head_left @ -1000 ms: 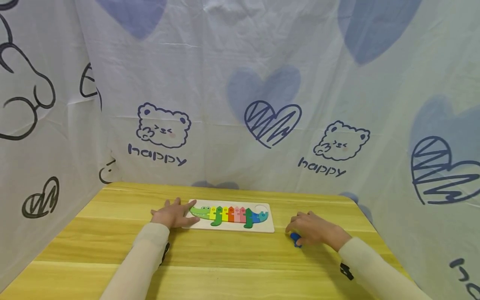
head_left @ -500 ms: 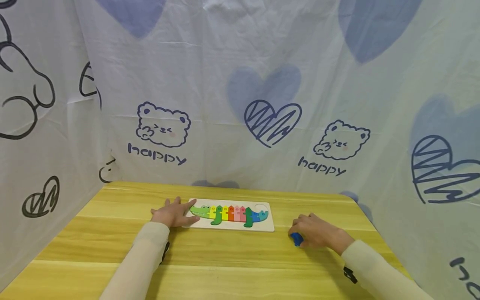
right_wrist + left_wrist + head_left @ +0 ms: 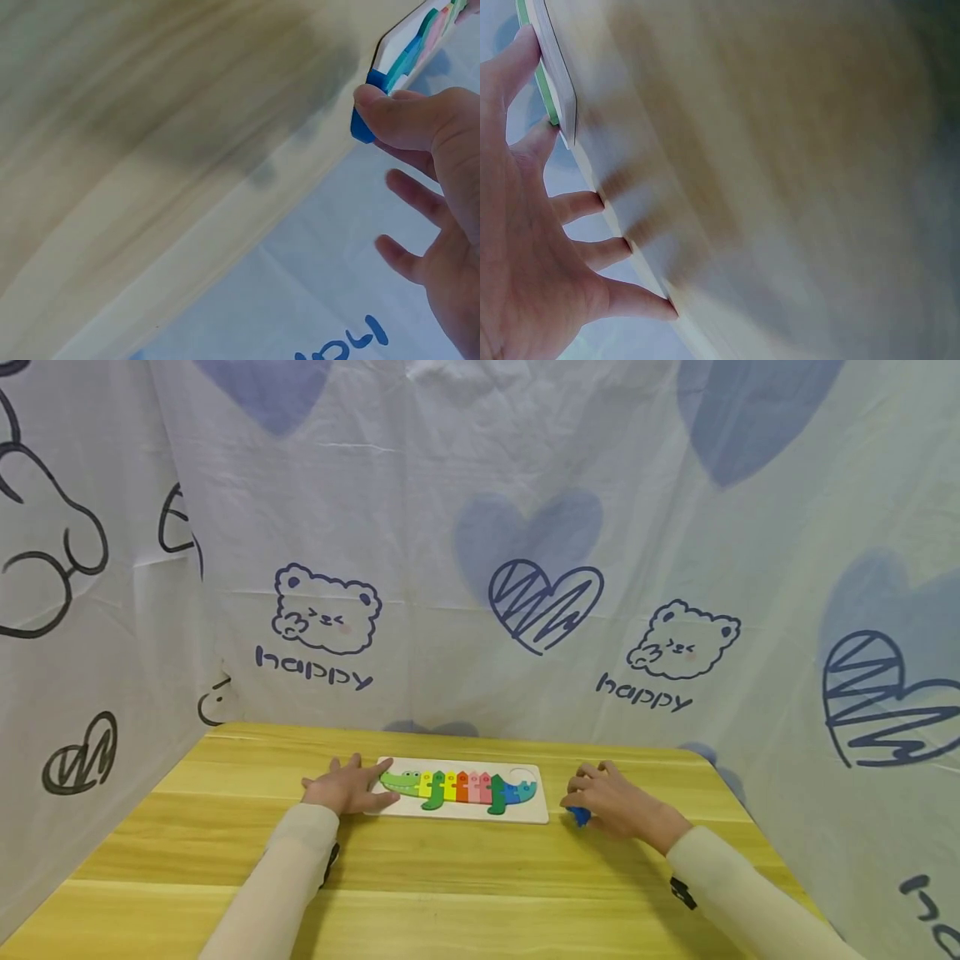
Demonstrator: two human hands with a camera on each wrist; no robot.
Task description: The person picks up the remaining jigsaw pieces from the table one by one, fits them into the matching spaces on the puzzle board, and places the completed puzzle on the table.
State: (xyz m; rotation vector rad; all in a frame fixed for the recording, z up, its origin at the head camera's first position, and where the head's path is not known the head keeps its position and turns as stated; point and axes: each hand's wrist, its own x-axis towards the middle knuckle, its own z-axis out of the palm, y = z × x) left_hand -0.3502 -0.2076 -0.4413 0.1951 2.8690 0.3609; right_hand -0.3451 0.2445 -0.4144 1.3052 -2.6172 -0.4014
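A white puzzle board lies on the table, bearing a crocodile of several coloured pieces. Its outline at the right end, past the light blue tail part, shows bare board. My left hand spreads its fingers at the board's left end; in the left wrist view the thumb and index fingertip touch the board's edge and the other fingertips rest on the table. Just right of the board, my right hand pinches a blue puzzle piece between thumb and index finger. In the right wrist view, the fingers partly cover this blue piece.
The wooden table reaches back to a white curtain printed with hearts, bears and lettering. More curtain hangs at the left and right sides. Both forearms wear light sleeves, each with a dark strap near the wrist.
My right hand has closed its pinch on the blue piece, then moved left and away from me, nearer the board's right end. The left hand and the board have stayed put.
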